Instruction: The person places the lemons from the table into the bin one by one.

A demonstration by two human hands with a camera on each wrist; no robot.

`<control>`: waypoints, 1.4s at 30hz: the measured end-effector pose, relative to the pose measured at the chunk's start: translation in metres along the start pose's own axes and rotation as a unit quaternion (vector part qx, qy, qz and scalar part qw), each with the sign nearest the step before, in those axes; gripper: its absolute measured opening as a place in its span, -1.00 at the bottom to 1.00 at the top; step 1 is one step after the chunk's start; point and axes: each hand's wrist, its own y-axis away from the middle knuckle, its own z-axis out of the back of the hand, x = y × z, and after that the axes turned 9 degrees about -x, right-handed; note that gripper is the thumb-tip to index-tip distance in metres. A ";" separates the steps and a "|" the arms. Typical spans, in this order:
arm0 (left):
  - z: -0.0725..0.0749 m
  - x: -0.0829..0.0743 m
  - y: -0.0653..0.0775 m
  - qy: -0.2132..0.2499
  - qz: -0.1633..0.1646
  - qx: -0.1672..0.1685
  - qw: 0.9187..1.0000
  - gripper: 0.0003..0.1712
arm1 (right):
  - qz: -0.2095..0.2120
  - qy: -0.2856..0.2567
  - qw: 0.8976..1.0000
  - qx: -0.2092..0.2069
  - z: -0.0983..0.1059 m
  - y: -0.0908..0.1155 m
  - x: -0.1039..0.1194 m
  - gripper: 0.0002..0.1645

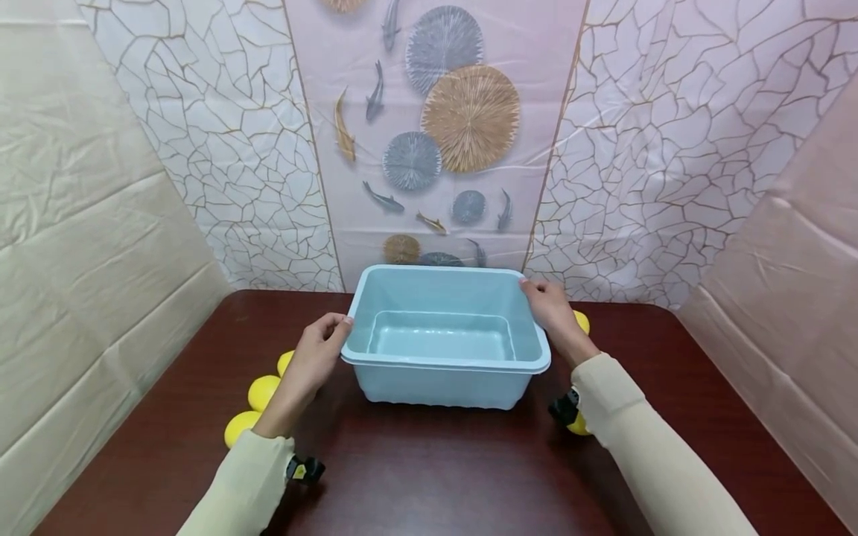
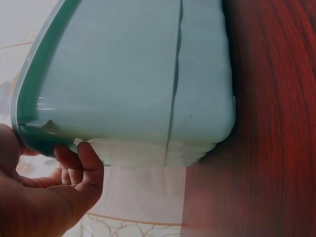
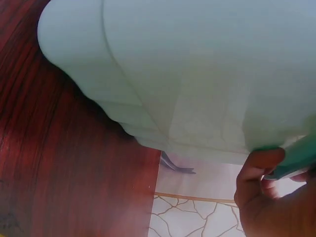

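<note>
Head: light-blue tub (image 1: pixel 442 387) mid-width toward the table's (image 1: pixel 429 476) far side. Left hand (image 1: pixel 318 353) pinches its left rim, right hand (image 1: pixel 551 307) grips the right rim near the far corner. Yellow round items (image 1: pixel 264 391) beside both forearms.

Left wrist: fingers curled under rim; can't tell if base touches table.

Right wrist: finger hooked under rim.

Step looks like two-handed tub positioning; next move probably calls for level, even hold.
</note>
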 end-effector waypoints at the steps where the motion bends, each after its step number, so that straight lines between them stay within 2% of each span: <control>1: 0.000 -0.001 0.000 -0.002 0.000 0.001 1.000 -0.51 | 0.003 0.003 1.000 -0.004 0.001 0.000 0.000 -0.41; 12: 0.002 -0.004 -0.003 -0.002 -0.005 0.005 1.000 -0.50 | 0.002 0.003 0.999 -0.039 0.000 -0.001 0.003 -0.41; 18: 0.005 -0.003 -0.001 -0.006 -0.013 0.009 1.000 -0.48 | -0.011 -0.002 0.999 -0.040 -0.002 0.000 0.004 -0.38; 23: 0.006 -0.002 -0.001 -0.026 -0.023 0.012 0.999 -0.49 | -0.029 -0.012 0.999 -0.031 -0.003 0.001 0.002 -0.37; 34: 0.011 -0.002 0.001 -0.103 -0.065 0.001 0.993 -0.49 | -0.032 -0.013 0.999 -0.033 -0.003 0.002 -0.003 -0.41; 42: 0.016 -0.005 0.000 -0.123 -0.089 0.008 0.988 -0.49 | -0.042 -0.005 0.998 -0.043 -0.001 0.004 -0.002 -0.43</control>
